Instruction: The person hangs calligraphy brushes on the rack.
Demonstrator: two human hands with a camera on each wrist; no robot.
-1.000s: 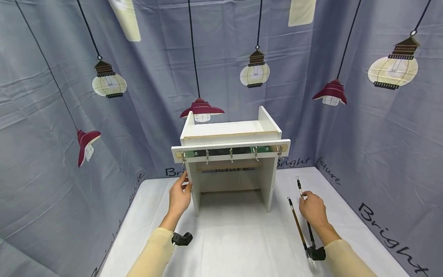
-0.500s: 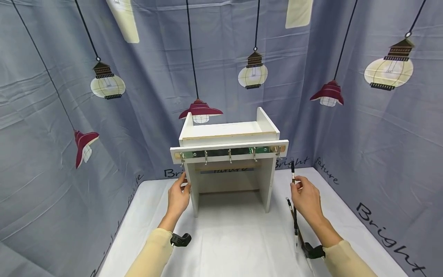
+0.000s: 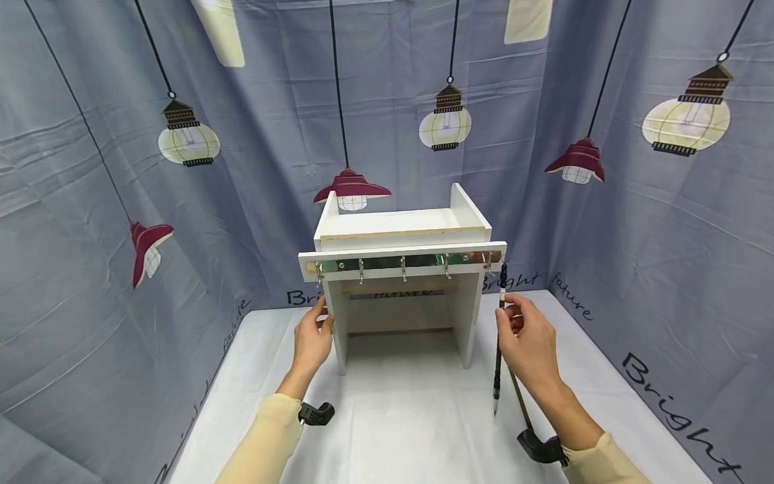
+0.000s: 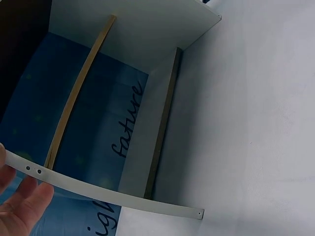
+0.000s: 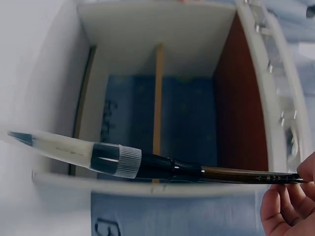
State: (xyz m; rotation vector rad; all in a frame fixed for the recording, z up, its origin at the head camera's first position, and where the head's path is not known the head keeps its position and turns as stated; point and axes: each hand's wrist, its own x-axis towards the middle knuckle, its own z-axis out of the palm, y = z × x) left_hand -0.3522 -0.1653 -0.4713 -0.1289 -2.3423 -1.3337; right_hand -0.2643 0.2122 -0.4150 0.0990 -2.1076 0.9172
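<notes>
A white wooden shelf [image 3: 399,223] stands on the table, with a row of metal hooks [image 3: 403,269] across its front rail. My left hand [image 3: 312,344] rests its fingertips against the outside of the shelf's left side panel [image 4: 113,195], near the front edge. At the right of the shelf, my right hand [image 3: 531,346] pinches a calligraphy brush [image 3: 498,366] near its top. The brush hangs upright, tip down, its loop end close to the rail's right end. In the right wrist view its pale bristles [image 5: 64,149] have a dark point. A second brush [image 3: 520,400] lies partly hidden behind my right forearm.
White cloth [image 3: 405,430] covers the table. A grey-blue curtain [image 3: 387,121] printed with lamps and lettering surrounds it on the back and both sides. Beneath the rail, the shelf's lower part is open at the front.
My right hand has lifted one brush off the table, swung it upright and carried it left and up toward the rail's right end. My left hand stays at the side panel.
</notes>
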